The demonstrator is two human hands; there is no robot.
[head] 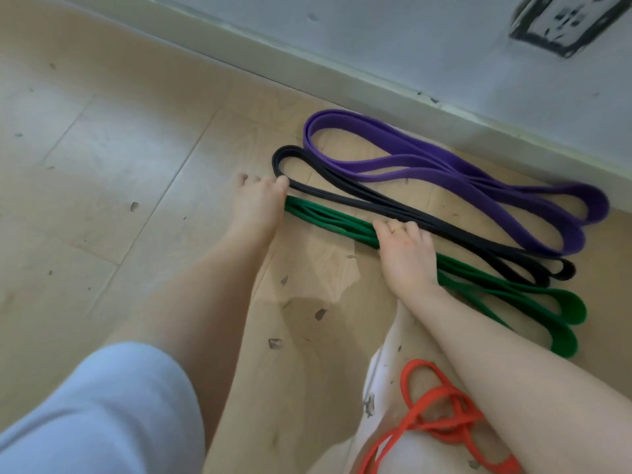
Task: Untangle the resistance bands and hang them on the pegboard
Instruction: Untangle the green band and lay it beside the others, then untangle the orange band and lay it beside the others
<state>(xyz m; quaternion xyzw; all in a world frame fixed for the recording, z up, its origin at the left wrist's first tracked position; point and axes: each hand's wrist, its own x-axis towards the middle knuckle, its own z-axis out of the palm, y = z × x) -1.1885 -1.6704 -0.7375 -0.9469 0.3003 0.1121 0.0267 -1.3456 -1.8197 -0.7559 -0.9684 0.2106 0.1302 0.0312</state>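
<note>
Both grips are down on the green band [342, 230] right now. Our left hand [258, 203] sits at the band's folded end, fingers curled down over it, though we can't quite tell how tight the hold is since the fingers hide the loop. Our right hand [405, 253] is further along the same band, fingers bent over the bunched strands and pressing them to the floor [102, 148].

So the green band lies folded into a long flat bundle on the floor, running diagonally away to the right, where its two loop ends fan out. Just beside it, on the far side, the black band [393, 208] lies folded the same way, its near loop touching our left fingertips. Beyond that is the purple band [444, 172], also folded flat, closest to the baseboard [376, 77] and the wall [444, 39].

Down by our right forearm, the orange band [441, 401] is a knotted mess, draped over our lap. A light blue sleeve [102, 405] fills the lower left corner. Bit blurry at the edges.
</note>
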